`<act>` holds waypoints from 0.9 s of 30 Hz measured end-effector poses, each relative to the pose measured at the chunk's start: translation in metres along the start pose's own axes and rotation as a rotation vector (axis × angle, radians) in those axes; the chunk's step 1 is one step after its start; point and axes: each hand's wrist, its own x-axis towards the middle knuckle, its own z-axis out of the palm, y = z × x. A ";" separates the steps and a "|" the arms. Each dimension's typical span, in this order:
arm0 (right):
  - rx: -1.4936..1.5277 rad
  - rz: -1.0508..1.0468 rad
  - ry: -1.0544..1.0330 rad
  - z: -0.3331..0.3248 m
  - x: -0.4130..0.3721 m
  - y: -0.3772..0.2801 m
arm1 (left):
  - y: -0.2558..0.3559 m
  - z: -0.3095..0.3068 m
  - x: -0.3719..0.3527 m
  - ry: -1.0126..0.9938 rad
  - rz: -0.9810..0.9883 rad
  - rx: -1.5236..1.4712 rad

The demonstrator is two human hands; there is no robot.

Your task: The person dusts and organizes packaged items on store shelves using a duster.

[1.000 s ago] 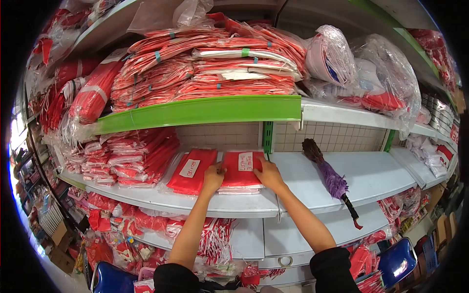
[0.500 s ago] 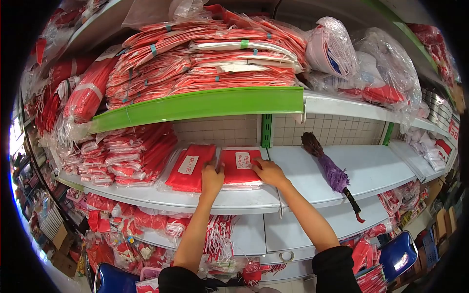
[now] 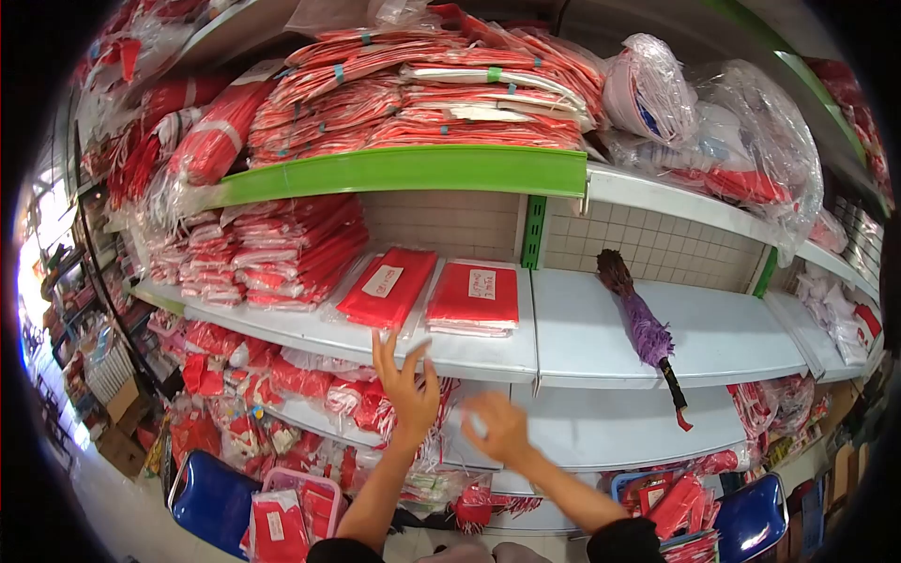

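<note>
- The left hand's fingers [image 3: 380,345] are spread wide and point up, gripping nothing; the fingertips reach just up to the front edge of the white shelf [image 3: 601,328].
- The left hand [image 3: 408,394] is raised in front of the lower shelf [image 3: 610,427], its back to the camera.
- The right hand [image 3: 497,427] sits just beside it, lower and to the right. It is motion-blurred, so I cannot tell whether its fingers are curled or open.
- 2 flat red packets lie on the white shelf above both hands, apart from them: the labelled red packet stack [image 3: 474,298], and the tilted red packet [image 3: 388,286] just to its left.
- A folded purple umbrella [image 3: 641,330] lies further right on the same shelf, its handle hanging over the edge.
- Left of the packets stand piles of red bundles [image 3: 282,253].
- Below, near the forearms, are a blue seat [image 3: 211,497] and a pink basket [image 3: 305,488].
</note>
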 end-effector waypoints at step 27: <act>0.076 0.455 -1.962 0.094 -0.636 0.063 | 0.061 -0.470 -0.697 -0.251 -2.030 0.838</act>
